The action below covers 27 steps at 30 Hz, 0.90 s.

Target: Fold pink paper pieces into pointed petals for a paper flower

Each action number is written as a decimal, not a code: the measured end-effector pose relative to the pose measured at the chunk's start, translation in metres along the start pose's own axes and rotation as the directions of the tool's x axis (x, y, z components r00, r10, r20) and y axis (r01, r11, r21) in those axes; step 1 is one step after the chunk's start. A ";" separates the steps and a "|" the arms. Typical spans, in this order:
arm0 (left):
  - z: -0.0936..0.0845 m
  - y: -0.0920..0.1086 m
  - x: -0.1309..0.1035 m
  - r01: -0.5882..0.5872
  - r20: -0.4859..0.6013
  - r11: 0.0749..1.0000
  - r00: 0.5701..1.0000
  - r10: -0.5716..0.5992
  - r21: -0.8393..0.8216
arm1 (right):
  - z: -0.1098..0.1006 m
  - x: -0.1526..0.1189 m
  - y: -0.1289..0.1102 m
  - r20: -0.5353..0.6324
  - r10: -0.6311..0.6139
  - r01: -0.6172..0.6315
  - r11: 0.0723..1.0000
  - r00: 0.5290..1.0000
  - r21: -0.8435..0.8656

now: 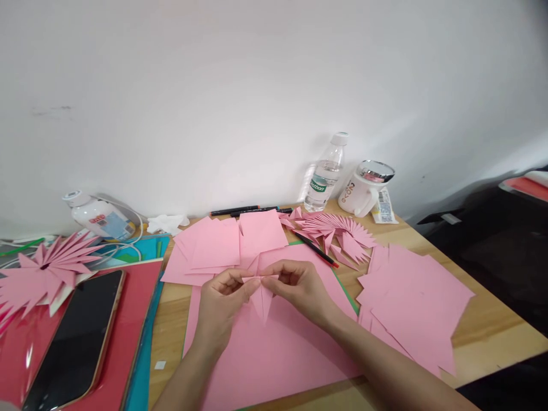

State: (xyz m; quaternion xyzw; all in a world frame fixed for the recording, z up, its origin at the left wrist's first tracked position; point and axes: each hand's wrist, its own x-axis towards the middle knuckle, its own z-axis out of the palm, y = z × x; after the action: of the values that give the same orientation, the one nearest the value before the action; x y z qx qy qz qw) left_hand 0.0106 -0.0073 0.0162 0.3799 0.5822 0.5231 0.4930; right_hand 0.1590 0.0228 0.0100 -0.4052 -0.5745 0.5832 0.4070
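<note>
Between both hands is a small folded pink paper piece (262, 302), its point hanging toward me and a crease running down its middle. My left hand (225, 299) pinches its left upper edge between thumb and fingers. On the right edge, my right hand (295, 288) has the same kind of pinch, the two thumbs almost meeting. Beneath the hands lies a large pink sheet (274, 359). Just beyond them are loose pink paper squares (214, 245), partly overlapping. Folded pink pieces (334, 228) sit in a curved row farther right, with a black pen (317, 250) beside them.
At the right is a pile of pink sheets (415, 297). A water bottle (325, 177) and a lidded white mug (363, 191) stand by the wall. On the left are a phone (77, 337), a pink paper pinwheel shape (47, 268) and a tilted white bottle (98, 217).
</note>
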 end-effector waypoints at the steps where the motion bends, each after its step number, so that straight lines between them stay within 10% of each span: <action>1: 0.000 0.000 0.000 0.010 0.011 1.000 1.000 -0.010 -0.005 | 0.000 0.000 0.001 -0.006 -0.004 0.004 1.000 1.000 0.003; 27: -0.001 0.001 0.001 0.007 0.084 0.999 0.996 -0.010 0.045 | 0.000 0.002 0.001 0.030 -0.073 0.074 0.997 0.997 -0.030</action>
State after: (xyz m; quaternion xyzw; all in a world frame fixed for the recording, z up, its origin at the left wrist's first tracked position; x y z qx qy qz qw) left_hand 0.0096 -0.0059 0.0166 0.4103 0.5741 0.4912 0.5108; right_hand 0.1580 0.0244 0.0090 -0.3816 -0.6037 0.5647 0.4136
